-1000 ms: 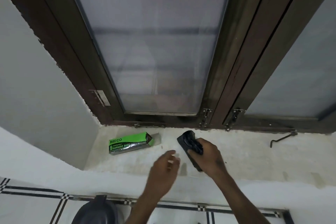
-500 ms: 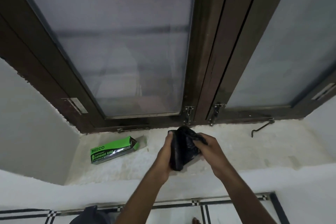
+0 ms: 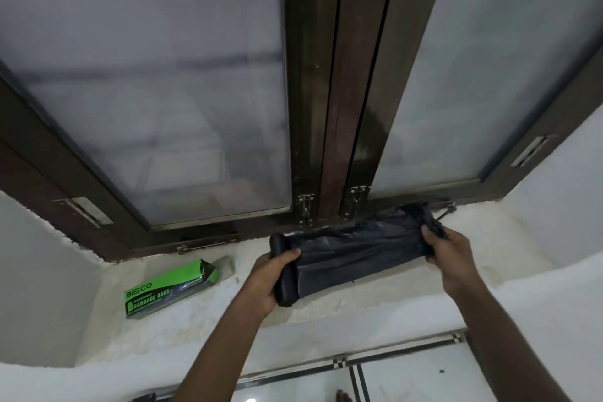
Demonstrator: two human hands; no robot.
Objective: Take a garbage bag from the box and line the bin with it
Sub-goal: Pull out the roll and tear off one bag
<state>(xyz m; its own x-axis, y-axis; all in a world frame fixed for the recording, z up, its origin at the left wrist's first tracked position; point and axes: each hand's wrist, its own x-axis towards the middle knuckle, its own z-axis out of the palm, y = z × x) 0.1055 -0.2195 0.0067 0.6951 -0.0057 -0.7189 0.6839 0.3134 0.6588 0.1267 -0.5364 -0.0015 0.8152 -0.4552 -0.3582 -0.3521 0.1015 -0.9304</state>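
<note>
A black roll of garbage bags [image 3: 283,274] is gripped in my left hand [image 3: 266,281] above the white window sill [image 3: 385,297]. One black bag [image 3: 355,248] is unrolled from it to the right. My right hand [image 3: 448,253] grips the bag's free end near the window frame. The green garbage bag box [image 3: 166,290] lies on the sill to the left of my hands, its right end open. The bin is almost out of view; only a dark sliver shows at the bottom edge [image 3: 143,397].
A dark wooden window frame [image 3: 336,101] with frosted panes rises right behind the sill. Metal latches [image 3: 305,207] sit at its base. White walls close the sill on both sides. Tiled floor [image 3: 408,378] with black lines lies below.
My hands have drawn apart: the left now holds the roll while the right has pulled a bag out to the right. The view has shifted right, away from the bin.
</note>
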